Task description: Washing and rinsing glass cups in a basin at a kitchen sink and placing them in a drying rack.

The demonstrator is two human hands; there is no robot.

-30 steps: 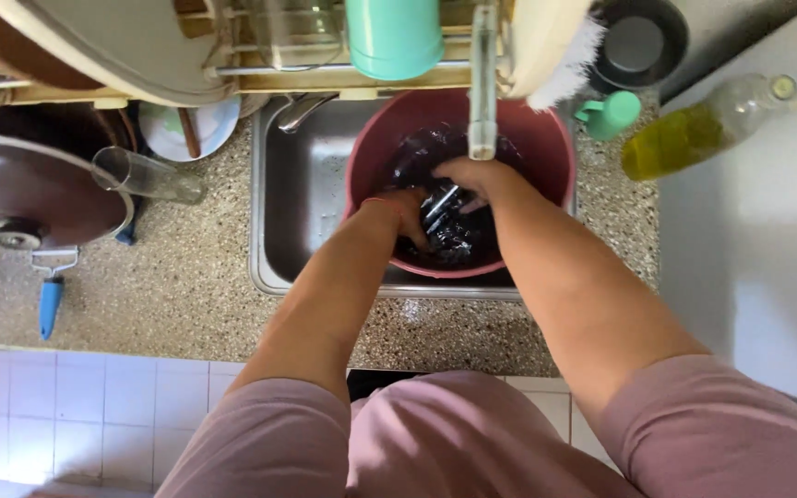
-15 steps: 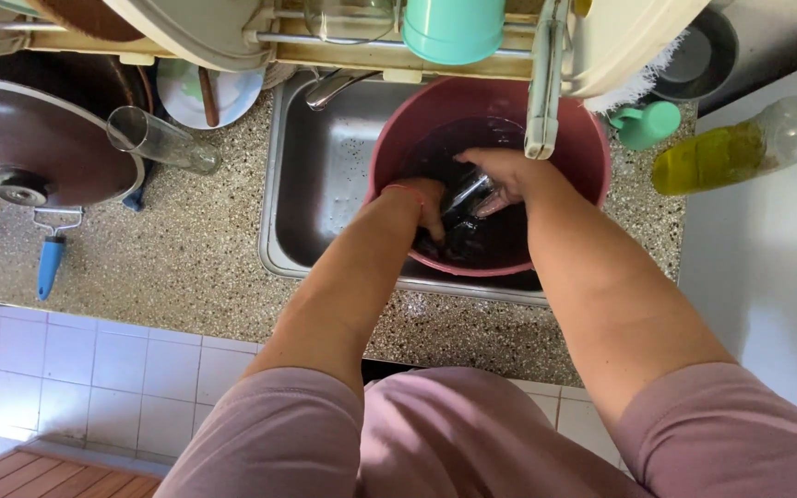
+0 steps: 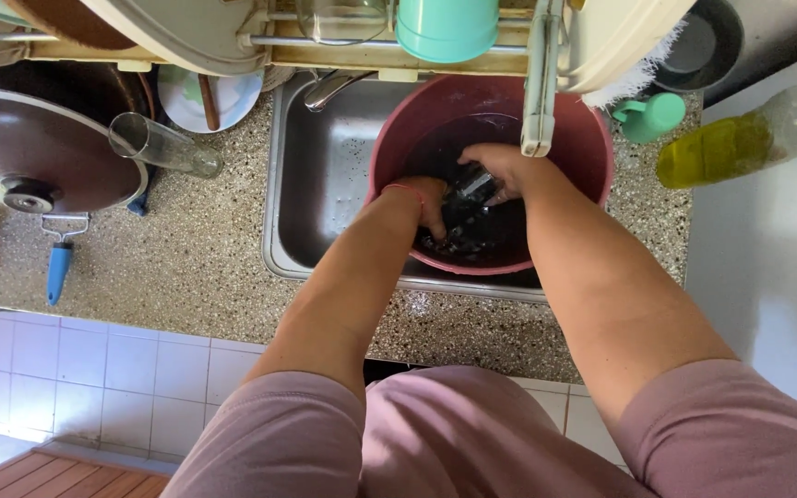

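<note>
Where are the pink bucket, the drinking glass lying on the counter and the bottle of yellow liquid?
Pink bucket [image 3: 592, 152]: head view, on its right inner wall above the water.
Drinking glass [image 3: 166, 148]: head view, on the middle of its clear side.
Bottle of yellow liquid [image 3: 726, 148]: head view, on the yellow-filled body.

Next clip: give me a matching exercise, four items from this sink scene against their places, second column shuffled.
Items:
1. pink basin
2. drinking glass
3. blue-handled peeler
4. oil bottle

Places:
A. lying on its side on the counter, left of the sink
B. by the white wall at right
C. in the steel sink
D. below the pan lid at far left

Pairs: 1-C, 2-A, 3-D, 4-B
</note>
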